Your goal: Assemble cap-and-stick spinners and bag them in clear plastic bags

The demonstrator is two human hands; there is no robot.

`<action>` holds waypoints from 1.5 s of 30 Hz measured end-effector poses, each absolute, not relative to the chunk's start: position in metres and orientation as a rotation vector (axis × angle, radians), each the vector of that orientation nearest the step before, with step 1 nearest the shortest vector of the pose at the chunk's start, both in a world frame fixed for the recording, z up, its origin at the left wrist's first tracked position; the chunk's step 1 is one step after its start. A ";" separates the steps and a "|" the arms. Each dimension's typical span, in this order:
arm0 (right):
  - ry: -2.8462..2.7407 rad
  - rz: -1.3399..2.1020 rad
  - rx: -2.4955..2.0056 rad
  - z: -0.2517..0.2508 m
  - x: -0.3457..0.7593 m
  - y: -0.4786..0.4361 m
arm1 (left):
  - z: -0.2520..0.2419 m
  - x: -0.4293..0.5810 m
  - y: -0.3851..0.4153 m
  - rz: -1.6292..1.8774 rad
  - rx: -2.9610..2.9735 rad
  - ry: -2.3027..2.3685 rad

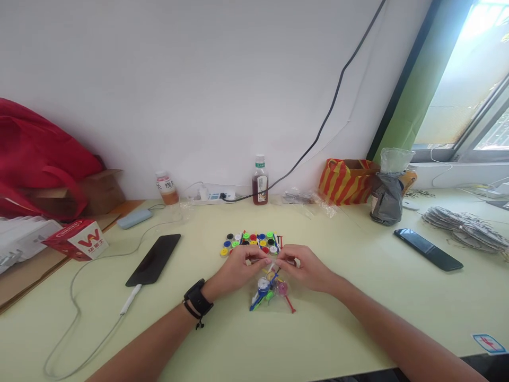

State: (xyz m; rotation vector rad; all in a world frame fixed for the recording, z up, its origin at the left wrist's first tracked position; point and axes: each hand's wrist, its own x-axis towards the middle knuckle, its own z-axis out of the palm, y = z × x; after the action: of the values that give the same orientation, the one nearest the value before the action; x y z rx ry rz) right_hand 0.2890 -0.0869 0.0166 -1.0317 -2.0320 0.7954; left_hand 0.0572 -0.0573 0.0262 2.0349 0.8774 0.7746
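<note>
Band (198, 298): broad, black, around the left wrist (209, 290)
Bracelet (191, 310): thin, dark, beside the band
Charm (200, 324): small, dark, hanging from the bracelet
Forearms (159, 337): both bare

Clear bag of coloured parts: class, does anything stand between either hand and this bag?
Nothing visible does. The left hand and the right hand both appear to pinch the clear bag near its upper edge. The coloured discs lie beyond the hands, not between them and the bag.
</note>
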 end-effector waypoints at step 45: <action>-2.290 0.299 -1.421 -0.033 0.222 0.002 | -0.011 0.012 0.029 0.596 2.836 1.281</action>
State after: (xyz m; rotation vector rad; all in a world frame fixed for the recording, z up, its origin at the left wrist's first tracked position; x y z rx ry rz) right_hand 0.2219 0.0019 -0.0328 -1.4213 -2.2901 0.2990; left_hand 0.0125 0.0289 -0.0107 2.8357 1.2812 0.5960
